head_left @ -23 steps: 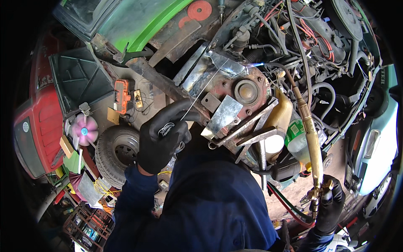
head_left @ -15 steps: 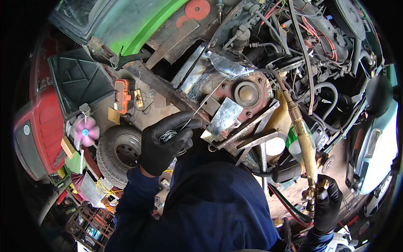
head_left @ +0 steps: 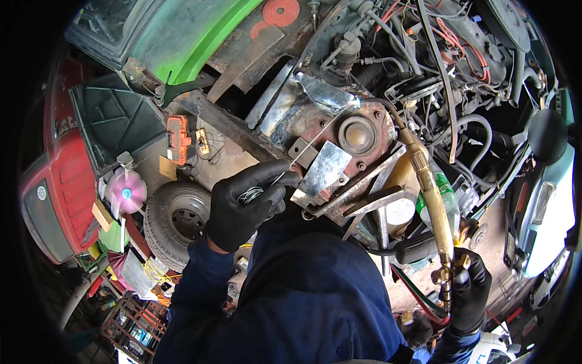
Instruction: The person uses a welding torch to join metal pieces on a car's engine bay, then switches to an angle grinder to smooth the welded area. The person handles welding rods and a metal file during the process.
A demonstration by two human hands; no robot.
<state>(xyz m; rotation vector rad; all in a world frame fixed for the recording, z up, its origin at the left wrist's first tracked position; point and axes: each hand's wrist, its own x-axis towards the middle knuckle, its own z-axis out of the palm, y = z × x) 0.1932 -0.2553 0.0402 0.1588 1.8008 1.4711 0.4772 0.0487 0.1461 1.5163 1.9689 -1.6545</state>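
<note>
My left hand (head_left: 247,209), in a black glove, pinches a thin welding wire (head_left: 316,139); a small coil of it shows at the fingers. The wire's far end reaches the seam by a shiny sheet-metal patch (head_left: 327,94). At the lower right, my right hand (head_left: 471,292), gloved too, is closed around the valve end of a brass gas torch (head_left: 431,197). Its narrow tube curves up and left, so the tip lies near the wire's end. I cannot make out a flame. Just below is a rusty mount (head_left: 381,121) with a round centre, beside a bright metal plate (head_left: 325,167).
Engine parts and hoses (head_left: 473,124) crowd the upper right. A green fender (head_left: 200,51) stands at the upper left. On the floor are an orange toolbox (head_left: 177,139), a wheel (head_left: 159,227) and a pink fan (head_left: 126,193). Red and green hoses (head_left: 418,297) run below the torch.
My left hand has shifted slightly to the right with the wire. The torch stays in nearly the same place, and the whole view has moved a little.
</note>
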